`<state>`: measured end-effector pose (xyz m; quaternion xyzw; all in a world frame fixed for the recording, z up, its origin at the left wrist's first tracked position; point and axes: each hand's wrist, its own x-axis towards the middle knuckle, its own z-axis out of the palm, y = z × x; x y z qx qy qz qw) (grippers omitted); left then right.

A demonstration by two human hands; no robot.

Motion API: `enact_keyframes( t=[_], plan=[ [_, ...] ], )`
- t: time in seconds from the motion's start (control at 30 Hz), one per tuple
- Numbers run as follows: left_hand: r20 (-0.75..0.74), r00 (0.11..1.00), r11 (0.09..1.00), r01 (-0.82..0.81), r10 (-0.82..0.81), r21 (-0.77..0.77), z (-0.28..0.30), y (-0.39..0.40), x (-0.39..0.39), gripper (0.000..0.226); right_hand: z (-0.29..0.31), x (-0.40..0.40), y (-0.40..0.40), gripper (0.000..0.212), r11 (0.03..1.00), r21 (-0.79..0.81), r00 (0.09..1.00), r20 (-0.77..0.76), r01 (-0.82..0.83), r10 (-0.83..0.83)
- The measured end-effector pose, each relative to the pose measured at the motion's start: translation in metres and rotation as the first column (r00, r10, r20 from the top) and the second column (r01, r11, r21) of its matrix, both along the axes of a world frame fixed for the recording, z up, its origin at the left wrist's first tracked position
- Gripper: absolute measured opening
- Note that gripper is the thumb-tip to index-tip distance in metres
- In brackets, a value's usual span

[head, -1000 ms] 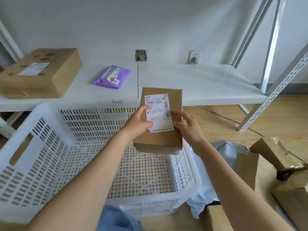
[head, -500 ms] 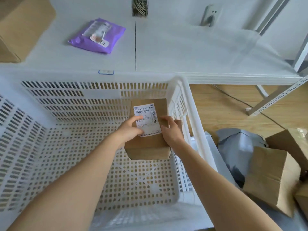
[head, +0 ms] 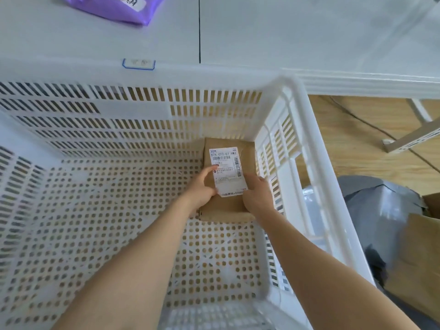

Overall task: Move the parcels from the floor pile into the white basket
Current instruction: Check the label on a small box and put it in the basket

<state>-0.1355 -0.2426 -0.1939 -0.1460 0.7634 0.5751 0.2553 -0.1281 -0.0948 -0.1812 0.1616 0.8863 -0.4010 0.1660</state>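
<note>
Parcel: we see a brown cardboard box (head: 228, 206) down inside the white basket (head: 307, 129), in its far right corner, close against the far wall and the right wall. Whether it already rests on the perforated floor we cannot tell.
Shipping label: a white label (head: 227, 171) sits on the parcel's top face. We read "B76 012-07 HW2" in bold across its upper part, with a barcode strip below and a second barcode running down its right edge. The smaller print lower down is too fine for us to read.
Left hand: our left hand (head: 202, 186) grasps the parcel's left side, thumb lying over the label's left edge.
Right hand: our right hand (head: 258, 196) grasps the parcel's right side near its near corner, fingers curled down between box and basket wall.
Basket: slotted walls, round-holed floor; apart from the parcel we see nothing in it.
Shelf: a white shelf (head: 309, 39) runs just behind the basket, with a small blue-outlined tag (head: 138, 64) on its front edge; its writing is blurred.
Purple mailer: a purple bag (head: 114, 7) lies on the shelf at the top left, its label cut off and unreadable.
Floor pile: to the right of the basket, a grey poly bag (head: 376, 210) and a brown carton (head: 419, 263) lie on the wooden floor (head: 345, 144).
</note>
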Motion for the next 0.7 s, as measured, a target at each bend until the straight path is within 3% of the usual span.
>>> enact_keyframes(
  t=[0.2,0.33,0.5,0.7],
  plan=[
    [-0.029,0.997,0.997,0.071,-0.072,-0.044,-0.020,0.002,0.005,0.065,-0.011,0.009,-0.001,0.067,0.992,0.092,0.996,0.005,-0.086,0.086],
    [-0.111,0.973,0.930,0.155,-0.201,-0.333,-0.010,0.003,0.002,0.069,-0.003,0.011,-0.002,0.063,0.983,0.140,0.993,0.032,-0.120,0.117],
    [-0.048,0.987,0.869,0.110,-0.152,-0.482,0.033,-0.004,-0.010,0.060,0.033,0.011,-0.004,0.068,0.950,0.223,0.975,-0.007,-0.217,0.224],
    [-0.156,0.959,0.777,0.090,-0.237,-0.623,0.109,-0.016,0.008,0.045,0.100,0.024,0.001,0.063,0.899,0.328,0.938,-0.090,-0.290,0.335]
  ],
)
